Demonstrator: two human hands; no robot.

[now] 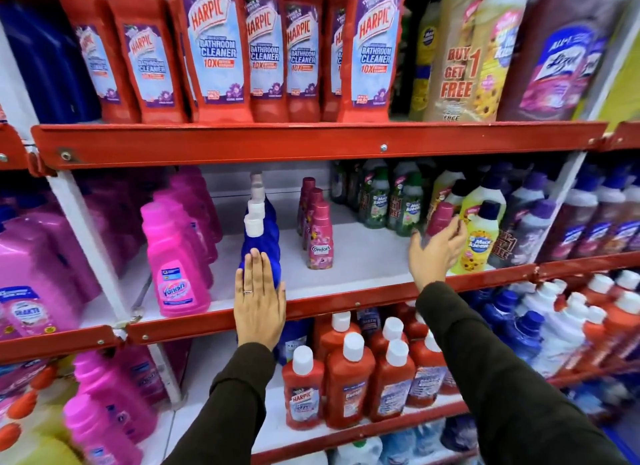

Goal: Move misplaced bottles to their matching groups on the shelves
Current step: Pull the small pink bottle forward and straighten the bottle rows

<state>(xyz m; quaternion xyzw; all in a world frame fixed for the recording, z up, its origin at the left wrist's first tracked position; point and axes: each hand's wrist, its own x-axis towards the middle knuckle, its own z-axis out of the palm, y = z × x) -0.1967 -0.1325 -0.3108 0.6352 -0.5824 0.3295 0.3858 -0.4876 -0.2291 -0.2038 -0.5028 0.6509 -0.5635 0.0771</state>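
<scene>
Your right hand (438,246) has its fingers curled round a small pink bottle (439,219) at the right end of the middle shelf (311,302), in among the yellow bottles (479,236). Whether the grip is firm you can't tell; the thumb looks loose. Its group, the Comfort row (317,229), stands mid-shelf toward the back.

Your left hand (258,300) lies flat, fingers straight and together, holding nothing, against the front blue bottle (261,243) at the shelf's front lip.

Risks: pulling out fast could likely knock a yellow bottle off the front edge; they stand tight beside your hand. A loose grip may drop the bottle onto the red bottles (346,378) below. Pushing the blue one could tip the row behind it.

Room: bare shelf between the Comfort row and your right hand, and in front of that row. The upper shelf lip (311,142) hangs low, so keep the lift low.
</scene>
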